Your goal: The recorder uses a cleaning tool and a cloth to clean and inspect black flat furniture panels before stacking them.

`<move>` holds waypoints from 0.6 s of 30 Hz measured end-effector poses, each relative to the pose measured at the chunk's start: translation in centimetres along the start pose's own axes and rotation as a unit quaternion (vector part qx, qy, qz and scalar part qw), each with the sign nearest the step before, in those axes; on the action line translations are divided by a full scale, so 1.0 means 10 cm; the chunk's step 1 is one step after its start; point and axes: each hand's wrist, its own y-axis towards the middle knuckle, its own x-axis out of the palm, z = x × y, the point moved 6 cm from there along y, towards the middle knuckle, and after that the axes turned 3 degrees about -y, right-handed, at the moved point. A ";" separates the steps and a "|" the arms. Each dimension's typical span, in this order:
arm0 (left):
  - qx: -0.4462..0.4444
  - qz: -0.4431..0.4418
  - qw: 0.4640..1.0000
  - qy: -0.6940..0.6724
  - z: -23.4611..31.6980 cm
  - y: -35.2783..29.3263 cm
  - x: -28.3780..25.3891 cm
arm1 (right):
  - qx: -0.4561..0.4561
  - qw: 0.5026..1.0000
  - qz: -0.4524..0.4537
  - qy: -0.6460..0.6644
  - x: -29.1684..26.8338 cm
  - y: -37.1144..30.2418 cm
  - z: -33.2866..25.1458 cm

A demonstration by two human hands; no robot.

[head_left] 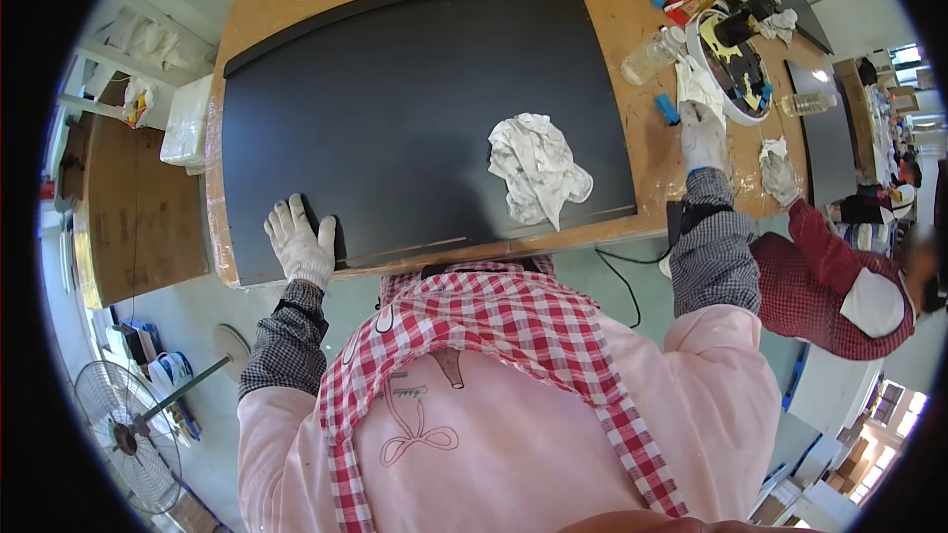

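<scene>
Gloved and flat, the left hand (299,242) presses the near edge of the black panel (395,109), whose long axis runs left to right across the worktop (632,168). Fingers spread, the right hand (702,135) reaches far right beside the white basin (713,91) (holding nothing that shows), well apart from the crumpled rag (536,166) on the panel's right half.

Matte black panel (395,128) over a tan, light-brown wooden table (632,178). Crumpled white rag (536,166), smudged grey. White knit gloves on the left hand (301,242) and right hand (703,136). Sleeves (713,257) in fine black-and-white check; pink apron (513,434) with red-and-white gingham straps and a thin dark-red line drawing. White-rimmed round tray (736,64), black inside, smeared with yellow. Clear plastic bottle (652,56). Small bright blue piece (668,109). Co-worker's sleeve (820,276) in dark red check. Grey metal fan (128,434) over a pale green-grey floor.
</scene>
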 end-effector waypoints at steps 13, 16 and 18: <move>-0.065 -0.041 0.997 0.004 -0.06 -0.03 0.12 | 0.056 0.976 0.028 -0.210 -0.22 0.80 -0.05; -0.073 -0.053 0.996 0.012 -0.06 0.00 0.14 | 0.005 0.963 0.042 -0.267 -0.17 0.59 0.23; -0.072 -0.049 0.996 0.010 -0.07 -0.01 0.13 | 0.042 0.973 -0.005 -0.226 -0.13 0.56 0.51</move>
